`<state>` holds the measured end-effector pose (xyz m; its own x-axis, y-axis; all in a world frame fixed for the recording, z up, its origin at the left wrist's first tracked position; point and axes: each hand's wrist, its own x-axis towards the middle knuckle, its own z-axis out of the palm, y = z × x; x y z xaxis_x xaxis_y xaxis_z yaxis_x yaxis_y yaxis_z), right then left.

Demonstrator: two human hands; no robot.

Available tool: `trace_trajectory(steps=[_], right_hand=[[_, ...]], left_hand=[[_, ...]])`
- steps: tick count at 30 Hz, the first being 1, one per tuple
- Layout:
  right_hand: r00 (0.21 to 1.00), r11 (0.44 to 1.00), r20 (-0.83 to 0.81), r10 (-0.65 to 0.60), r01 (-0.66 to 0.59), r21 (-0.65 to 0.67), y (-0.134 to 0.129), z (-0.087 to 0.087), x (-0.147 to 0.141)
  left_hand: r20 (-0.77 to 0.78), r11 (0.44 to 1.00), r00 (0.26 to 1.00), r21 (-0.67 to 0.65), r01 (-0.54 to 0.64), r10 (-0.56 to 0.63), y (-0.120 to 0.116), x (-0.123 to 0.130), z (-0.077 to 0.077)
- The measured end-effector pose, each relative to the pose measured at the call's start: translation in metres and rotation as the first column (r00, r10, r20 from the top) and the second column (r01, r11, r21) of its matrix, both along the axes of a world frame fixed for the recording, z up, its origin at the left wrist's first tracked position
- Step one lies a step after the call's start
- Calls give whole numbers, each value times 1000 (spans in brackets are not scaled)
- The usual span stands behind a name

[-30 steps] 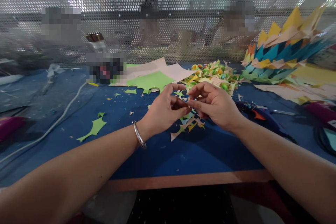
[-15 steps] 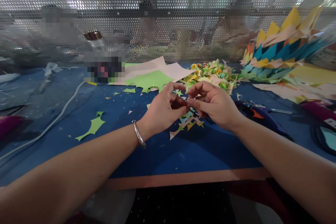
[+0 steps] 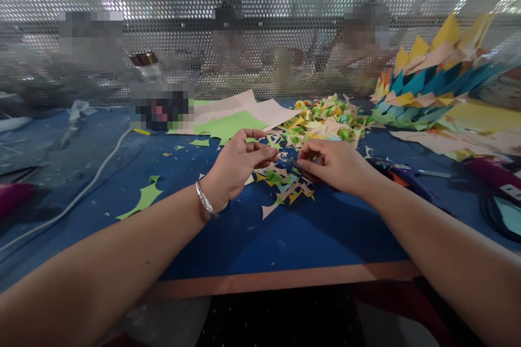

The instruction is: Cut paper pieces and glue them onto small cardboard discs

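Note:
My left hand (image 3: 246,165), with a silver bangle at the wrist, is raised over the blue table with thumb and fingertips pinched together; anything between them is too small to name. To its right, my right hand (image 3: 331,165) is also closed, thumb against the fingers, with a small dark tip showing at them that I cannot make out. A gap separates the two hands. Between and below them lie paper scraps (image 3: 291,190) in green, pink and yellow. Just behind is a heap of small curled paper pieces (image 3: 329,116).
Green sheet (image 3: 230,126) and pale pink sheets (image 3: 280,112) lie at the back. A layered paper construction (image 3: 431,78) stands back right. Glue guns (image 3: 419,181) lie right. A white cable (image 3: 91,181) crosses the left side. People sit behind the perforated screen (image 3: 268,5).
My hands have moved apart; the left one went left and its fingertips closed together. The right hand shifted slightly right and down. More green scraps show between them.

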<state>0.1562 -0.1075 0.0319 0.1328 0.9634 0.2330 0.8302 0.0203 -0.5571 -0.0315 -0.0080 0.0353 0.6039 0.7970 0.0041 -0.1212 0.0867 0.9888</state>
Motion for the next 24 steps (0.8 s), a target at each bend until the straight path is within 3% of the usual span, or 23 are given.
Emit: trace_trajectory(steps=[5, 9, 24], right_hand=[[971, 994, 239, 16, 11, -113, 3, -2, 1], [924, 992, 379, 47, 1, -123, 7, -6, 0], [891, 994, 454, 28, 21, -103, 22, -12, -15]], left_hand=[[29, 999, 999, -13, -36, 37, 1, 0, 0], [42, 998, 998, 37, -46, 44, 0, 0, 0], [35, 1000, 999, -1, -30, 30, 4, -1, 6]])
